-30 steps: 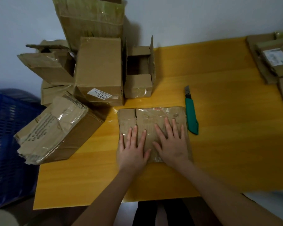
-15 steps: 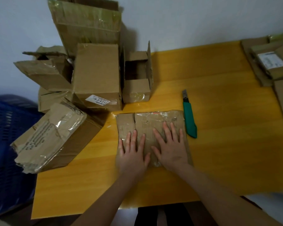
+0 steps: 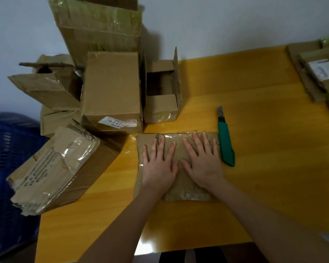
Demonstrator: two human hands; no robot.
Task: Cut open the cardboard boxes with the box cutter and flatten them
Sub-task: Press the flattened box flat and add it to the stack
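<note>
- Both hands are down flat on a squashed box (image 3: 179, 147) in the middle of the yellow bench (image 3: 273, 168), palms down, fingers spread, nothing gripped.
- Left hand (image 3: 159, 166) covers the left half, right hand (image 3: 202, 164) the right half, thumbs nearly touching in the middle.
- The flat box has shiny clear tape across the top and along its near edge, pretty wrinkled.
- Cutter (image 3: 225, 137) lies on the bench just right of the flat box, green handle toward me, blade end pointing away. Its handle sits right up against the cardboard's right edge; neither hand is on it.
- Uncut pile is back left: a labelled box (image 3: 112, 90) standing closed, a small open box (image 3: 161, 92) beside it on the right, a tall taped one (image 3: 101, 25) leaning against the wall behind, and a torn-open one (image 3: 47, 88) on the left.
- Another beat-up taped box (image 3: 59, 168) lies tilted at the bench's left edge, partly hanging over it.
- Blue crate (image 3: 6, 168) sits off the bench on the far left.
- Some flat cardboard (image 3: 315, 73) is stacked at the far right corner, with a white label on top.
</note>
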